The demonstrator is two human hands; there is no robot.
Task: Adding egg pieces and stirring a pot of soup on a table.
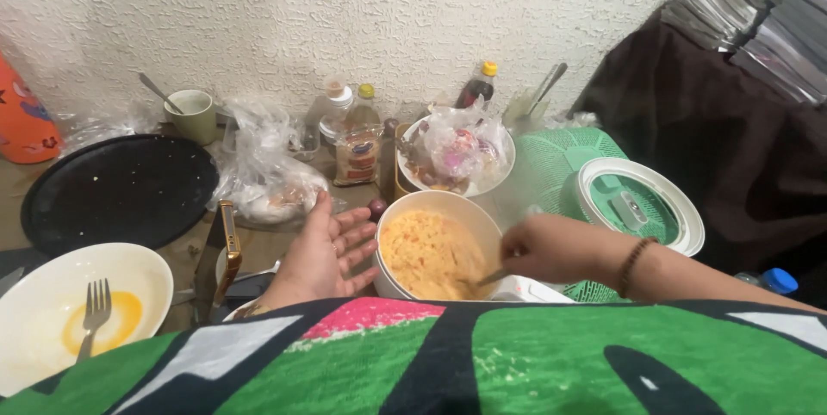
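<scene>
A cream bowl (435,201) of orange-yellow rice mix stands in front of me. My right hand (551,247) is closed around a metal utensil (489,277) whose tip dips into the food at the bowl's near right side. My left hand (326,256) hovers just left of the bowl, palm up and fingers spread, holding nothing. A beaded bracelet circles my right wrist. My green patterned shirt hides the near edge of the table.
A white plate (52,273) with beaten egg and a fork (93,312) lies at the near left. Behind it are a black round pan (121,191), a green mug, plastic bags, bottles, a plate of wrapped food (457,152) and a white-green lid (637,200).
</scene>
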